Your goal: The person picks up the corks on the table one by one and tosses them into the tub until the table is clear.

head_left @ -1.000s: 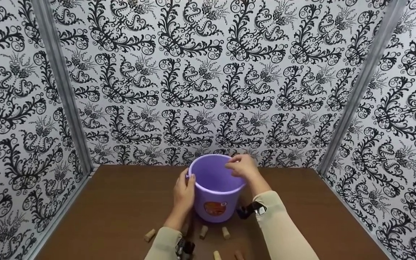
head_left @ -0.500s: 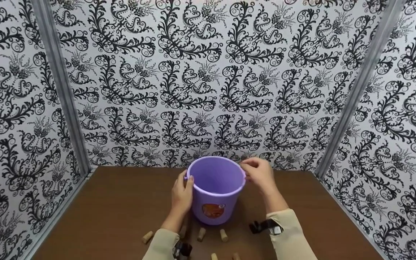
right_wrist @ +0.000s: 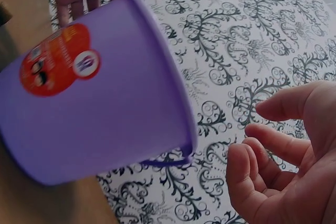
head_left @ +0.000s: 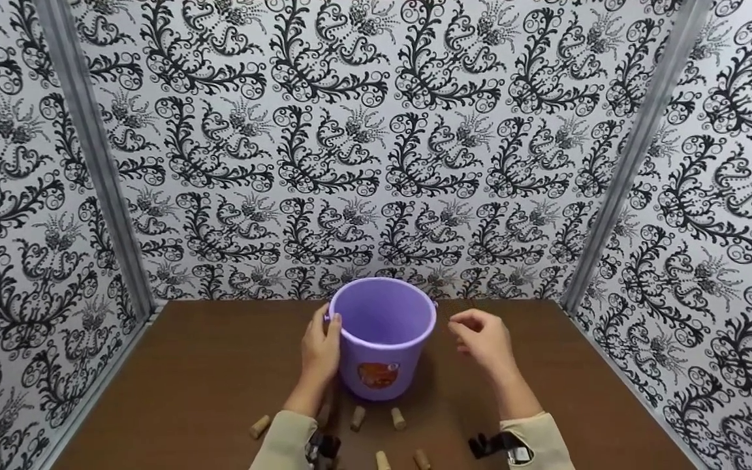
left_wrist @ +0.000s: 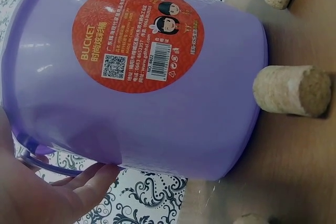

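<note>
A purple plastic bucket stands upright on the brown table, its mouth facing up and an orange-red label on its front. My left hand grips it at the left of the rim, thumb on the near side, close to where the handle joins. To the right of the bucket, apart from it, my right hand hovers with loosely bent fingers and nothing between them. In the right wrist view, too, a gap separates that hand from the bucket. What lies on the bucket's floor is hidden.
Several corks lie on the table in front of the bucket, among them a cork near its base and another cork farther left. Patterned black-and-white walls with grey corner strips enclose the table's back and sides.
From over the bucket's right rim, my right hand has moved right and down, off the bucket. My left hand keeps its grip on the rim.
</note>
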`<state>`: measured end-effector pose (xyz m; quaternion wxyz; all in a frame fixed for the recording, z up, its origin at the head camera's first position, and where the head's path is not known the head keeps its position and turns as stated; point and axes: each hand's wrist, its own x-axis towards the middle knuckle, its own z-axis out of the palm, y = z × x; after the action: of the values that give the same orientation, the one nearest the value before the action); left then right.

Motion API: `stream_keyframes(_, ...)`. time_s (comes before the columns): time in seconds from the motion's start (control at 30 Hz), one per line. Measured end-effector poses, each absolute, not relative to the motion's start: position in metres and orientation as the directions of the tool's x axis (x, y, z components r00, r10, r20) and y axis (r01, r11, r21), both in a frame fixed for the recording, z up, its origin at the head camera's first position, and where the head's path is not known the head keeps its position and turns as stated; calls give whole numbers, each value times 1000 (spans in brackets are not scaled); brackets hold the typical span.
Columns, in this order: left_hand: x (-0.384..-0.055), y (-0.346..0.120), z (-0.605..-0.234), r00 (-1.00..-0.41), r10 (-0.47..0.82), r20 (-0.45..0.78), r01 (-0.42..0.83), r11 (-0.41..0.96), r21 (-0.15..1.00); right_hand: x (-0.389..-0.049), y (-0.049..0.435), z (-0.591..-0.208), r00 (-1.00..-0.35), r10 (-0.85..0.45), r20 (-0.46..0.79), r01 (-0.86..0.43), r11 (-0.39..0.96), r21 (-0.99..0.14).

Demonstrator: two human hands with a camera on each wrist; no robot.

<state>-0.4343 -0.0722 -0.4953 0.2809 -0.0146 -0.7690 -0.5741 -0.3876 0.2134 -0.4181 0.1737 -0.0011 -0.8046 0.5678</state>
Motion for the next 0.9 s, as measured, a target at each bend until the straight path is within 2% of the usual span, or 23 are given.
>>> stream_keyframes(0.17, -437, -75, -494, -842, -299, 449, 344, 343, 874, -380, 217, -428, -941, 150, 304, -209, 447, -870)
stream_keyframes(0.5, -438, -72, -497, -846, -275, 456, 369, 313, 875, -369, 228, -457, -939, 118, 324, -211, 546, -811)
stream_keyframes(0.9, -437, -75, -498, -844, -269, 463, 371, 329, 868, -366, 229, -486, -950, 57, 308, -220, 581, -784)
